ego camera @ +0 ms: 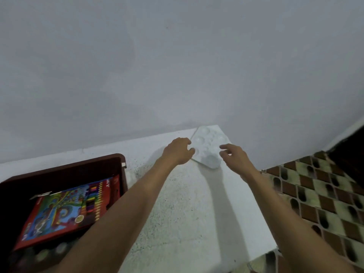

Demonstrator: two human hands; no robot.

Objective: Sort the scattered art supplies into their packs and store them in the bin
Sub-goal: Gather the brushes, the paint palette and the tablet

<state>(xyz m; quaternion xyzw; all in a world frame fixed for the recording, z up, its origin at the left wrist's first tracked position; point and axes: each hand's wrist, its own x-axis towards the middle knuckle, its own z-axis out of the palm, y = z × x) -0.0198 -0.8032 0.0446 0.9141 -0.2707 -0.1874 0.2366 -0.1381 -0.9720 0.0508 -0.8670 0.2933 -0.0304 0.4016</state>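
A white paint palette with round wells lies at the far right corner of the white table, against the wall. My left hand is at the palette's left edge, thumb and curled fingers pinching that edge. My right hand hovers at the palette's right side with its fingers loosely spread; whether they touch it is unclear. To the left stands a dark brown bin. It holds a red coloured-pencil pack, and a dark item with round spots lies below the pack.
A plain grey wall rises directly behind the table. The table's right edge drops to a brown and green patterned tile floor. The bin sits at the table's left side, close to my left forearm.
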